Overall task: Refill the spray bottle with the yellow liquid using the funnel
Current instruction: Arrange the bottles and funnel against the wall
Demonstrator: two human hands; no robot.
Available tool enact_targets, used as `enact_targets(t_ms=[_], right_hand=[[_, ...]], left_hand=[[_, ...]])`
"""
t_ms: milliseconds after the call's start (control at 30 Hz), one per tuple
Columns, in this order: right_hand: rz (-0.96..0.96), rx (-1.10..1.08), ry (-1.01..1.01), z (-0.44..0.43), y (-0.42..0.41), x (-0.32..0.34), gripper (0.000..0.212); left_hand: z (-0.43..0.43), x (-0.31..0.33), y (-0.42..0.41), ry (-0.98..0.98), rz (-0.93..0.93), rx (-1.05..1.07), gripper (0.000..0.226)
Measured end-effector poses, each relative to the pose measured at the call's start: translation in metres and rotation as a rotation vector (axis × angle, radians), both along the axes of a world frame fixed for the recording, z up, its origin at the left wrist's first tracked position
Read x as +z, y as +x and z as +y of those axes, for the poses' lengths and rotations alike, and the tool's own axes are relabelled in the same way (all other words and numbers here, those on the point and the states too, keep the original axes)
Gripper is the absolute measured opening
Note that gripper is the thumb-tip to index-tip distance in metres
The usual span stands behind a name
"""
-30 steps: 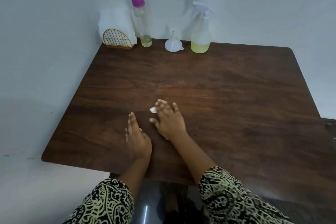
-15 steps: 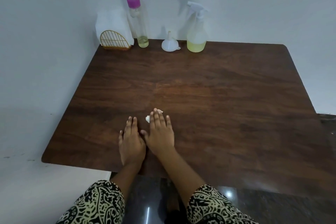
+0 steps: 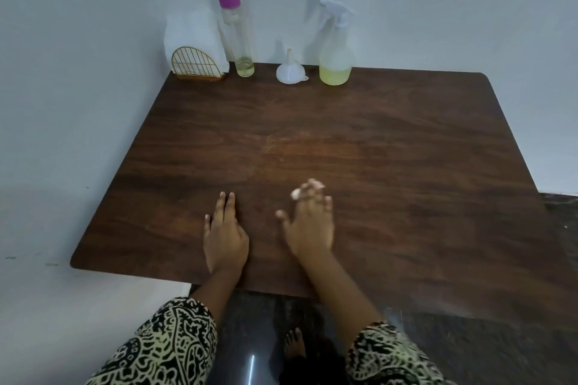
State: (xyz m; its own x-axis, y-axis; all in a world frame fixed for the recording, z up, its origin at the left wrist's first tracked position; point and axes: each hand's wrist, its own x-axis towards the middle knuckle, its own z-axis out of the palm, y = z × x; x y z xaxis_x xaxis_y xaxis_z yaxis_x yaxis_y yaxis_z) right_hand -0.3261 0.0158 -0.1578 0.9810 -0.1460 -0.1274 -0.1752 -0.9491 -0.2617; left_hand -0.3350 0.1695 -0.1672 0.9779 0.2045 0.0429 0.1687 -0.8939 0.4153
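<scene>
1. Dark brown wooden table (image 3: pixel 406 197): the task's things stand along its far edge.
2. Clear plastic spray bottle (image 3: pixel 336 50), white trigger head on, about a third full of yellow liquid.
3. Tall clear bottle with pink cap (image 3: pixel 236 37), left of the spray bottle, is nearly empty.
4. Right hand (image 3: pixel 309 225), well in front of the spray bottle: blurred, fingers straight and close, thumb out.
5. Left hand (image 3: pixel 225 236), beside it: flat, fingers together.
6. White plastic funnel (image 3: pixel 290 72), just left of the spray bottle, upturned.
7. Small white wad (image 3: pixel 295 194) under the right fingertips: pouring looks done, wiping is in hand, and next comes discarding the wad.
</scene>
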Motion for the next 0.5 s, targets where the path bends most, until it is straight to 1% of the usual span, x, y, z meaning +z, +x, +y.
enact_targets(t_ms=[67, 100, 167, 233, 300, 367, 433, 467, 500], right_hand=[[-0.008, 0.243, -0.042, 0.036, -0.015, -0.002, 0.083], [0.003, 0.297, -0.063, 0.043, -0.023, -0.003, 0.082], [0.022, 0.319, -0.127, 0.028, -0.030, 0.002, 0.082], [0.013, 0.199, -0.130, -0.014, -0.034, 0.001, 0.087], [-0.014, -0.040, -0.143, -0.069, -0.041, 0.000, 0.092], [0.022, -0.226, -0.145, -0.111, -0.055, 0.005, 0.090], [0.038, -0.304, -0.109, -0.114, -0.064, 0.005, 0.087], [0.010, -0.302, -0.082, -0.102, -0.066, 0.005, 0.086], [-0.013, -0.241, -0.050, -0.084, -0.066, 0.004, 0.085]], left_hand=[[0.001, 0.001, -0.001, -0.028, -0.011, 0.002, 0.055], [0.001, 0.001, -0.001, -0.036, -0.015, 0.004, 0.054], [0.002, 0.000, -0.002, -0.034, -0.027, 0.007, 0.053], [0.001, 0.000, -0.002, -0.028, -0.030, 0.003, 0.052], [0.000, 0.000, -0.003, -0.018, -0.025, 0.001, 0.051], [-0.002, 0.001, -0.005, 0.006, -0.016, -0.001, 0.050], [-0.006, 0.001, -0.010, 0.041, 0.004, -0.003, 0.050], [-0.009, 0.001, -0.013, 0.055, 0.015, -0.003, 0.050], [-0.013, 0.000, -0.018, 0.061, 0.025, 0.000, 0.049]])
